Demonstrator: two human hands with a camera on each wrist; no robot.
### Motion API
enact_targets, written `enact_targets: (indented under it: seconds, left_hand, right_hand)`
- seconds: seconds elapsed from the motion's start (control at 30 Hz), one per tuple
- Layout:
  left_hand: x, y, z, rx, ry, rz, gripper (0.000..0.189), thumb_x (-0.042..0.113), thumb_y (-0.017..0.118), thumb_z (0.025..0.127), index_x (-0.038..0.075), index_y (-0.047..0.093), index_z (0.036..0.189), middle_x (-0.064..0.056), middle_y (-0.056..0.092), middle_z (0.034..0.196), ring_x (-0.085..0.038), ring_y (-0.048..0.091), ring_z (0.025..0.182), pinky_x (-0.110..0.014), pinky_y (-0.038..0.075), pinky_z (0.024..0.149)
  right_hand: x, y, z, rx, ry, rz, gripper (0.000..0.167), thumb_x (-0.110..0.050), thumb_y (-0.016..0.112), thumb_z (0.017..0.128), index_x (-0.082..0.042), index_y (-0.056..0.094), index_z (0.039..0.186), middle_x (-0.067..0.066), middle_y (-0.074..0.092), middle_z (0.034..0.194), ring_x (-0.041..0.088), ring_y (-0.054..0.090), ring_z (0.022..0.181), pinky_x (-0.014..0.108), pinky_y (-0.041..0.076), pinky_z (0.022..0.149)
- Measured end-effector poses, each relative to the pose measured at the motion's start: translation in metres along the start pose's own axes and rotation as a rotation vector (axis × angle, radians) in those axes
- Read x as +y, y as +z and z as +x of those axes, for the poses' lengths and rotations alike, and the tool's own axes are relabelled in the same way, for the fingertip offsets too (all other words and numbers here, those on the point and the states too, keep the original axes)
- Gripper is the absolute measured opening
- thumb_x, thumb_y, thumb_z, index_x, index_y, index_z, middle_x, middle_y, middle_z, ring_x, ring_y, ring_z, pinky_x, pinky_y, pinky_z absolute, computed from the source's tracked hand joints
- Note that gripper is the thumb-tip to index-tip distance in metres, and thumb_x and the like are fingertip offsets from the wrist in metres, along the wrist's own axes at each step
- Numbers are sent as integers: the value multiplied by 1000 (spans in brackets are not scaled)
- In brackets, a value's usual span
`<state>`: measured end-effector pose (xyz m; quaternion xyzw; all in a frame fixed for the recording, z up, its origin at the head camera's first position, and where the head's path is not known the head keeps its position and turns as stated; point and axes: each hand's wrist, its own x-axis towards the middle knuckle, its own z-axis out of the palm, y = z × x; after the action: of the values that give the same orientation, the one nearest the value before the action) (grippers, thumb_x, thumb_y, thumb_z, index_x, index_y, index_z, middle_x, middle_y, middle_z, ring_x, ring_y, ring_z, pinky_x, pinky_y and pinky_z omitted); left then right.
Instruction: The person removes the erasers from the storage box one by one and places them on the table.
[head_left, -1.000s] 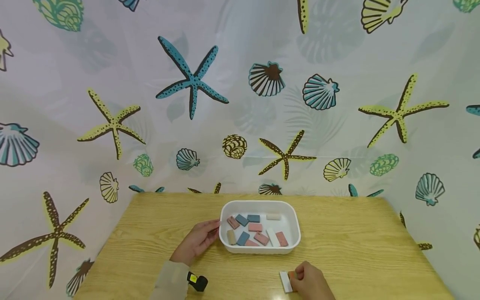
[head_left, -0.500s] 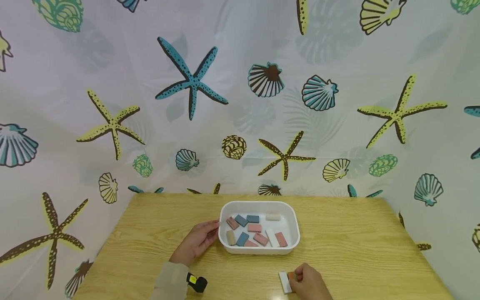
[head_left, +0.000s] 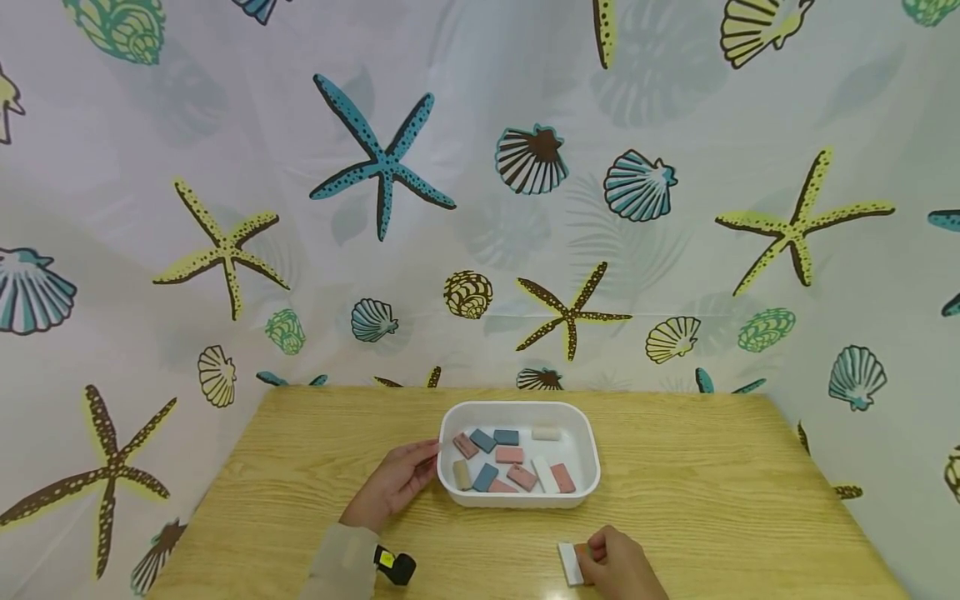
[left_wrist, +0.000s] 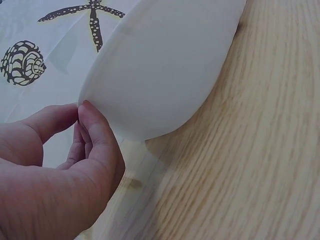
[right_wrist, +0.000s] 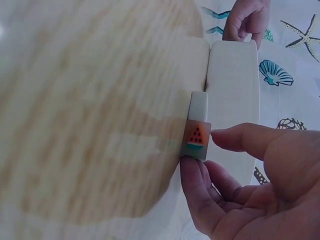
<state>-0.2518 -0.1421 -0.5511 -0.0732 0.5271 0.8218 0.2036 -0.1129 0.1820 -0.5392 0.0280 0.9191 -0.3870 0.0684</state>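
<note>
My left hand point(head_left: 392, 483) pinches the left rim of a white plastic tray point(head_left: 517, 501) between thumb and fingertips; the left wrist view shows this grip close up. Inside the tray lie several small blocks that look like erasers, among them a blue one point(head_left: 506, 437), a pink one point(head_left: 510, 456) and a long white one point(head_left: 545, 475). In front of the tray my right hand point(head_left: 624, 565) pinches a small eraser with a watermelon print point(right_wrist: 195, 140). It lies side by side with a white eraser point(head_left: 570, 565) on the table.
The wooden table point(head_left: 712, 483) carries the tray near its middle. A patterned curtain point(head_left: 480, 250) with starfish and shells stands behind it and on both sides. A black device with a yellow patch point(head_left: 395, 567) sits at my left wrist.
</note>
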Motion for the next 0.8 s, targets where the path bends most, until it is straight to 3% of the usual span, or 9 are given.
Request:
enact_targets:
  seconds: [0.23,0.5,0.7,0.8]
  left_hand:
    - [0,0,1,-2,5,1,41,8,56,93,-11,44,127,-14,58,107,-12,57,87,-21,50,78]
    - [1,-2,1,8,-8,-3,40,10,56,93,-10,46,126,-14,58,108,-12,57,87,-22,50,80]
    - [1,-2,0,0,3,8,41,9,56,93,-11,45,127,-14,59,106,-12,57,86,-22,50,79]
    - [1,-2,-1,-6,10,25,42,10,55,94,-12,44,128,-14,59,106,-12,57,86,-21,50,79]
  right_hand:
    - [-3,-1,0,-11,15,-12,22,-16,69,81,1,57,89,1,55,78,15,53,71,31,49,63]
    - [-31,-19,-4,106,-45,21,12,-10,65,84,-1,65,92,-2,57,75,11,54,69,24,49,60]
    - [-57,-37,10,166,-124,42,11,-7,65,84,-3,66,94,-4,58,76,8,55,71,21,50,63]
    - [-65,-39,24,152,-154,16,14,-9,68,83,-2,66,95,-3,59,76,9,56,71,23,50,64]
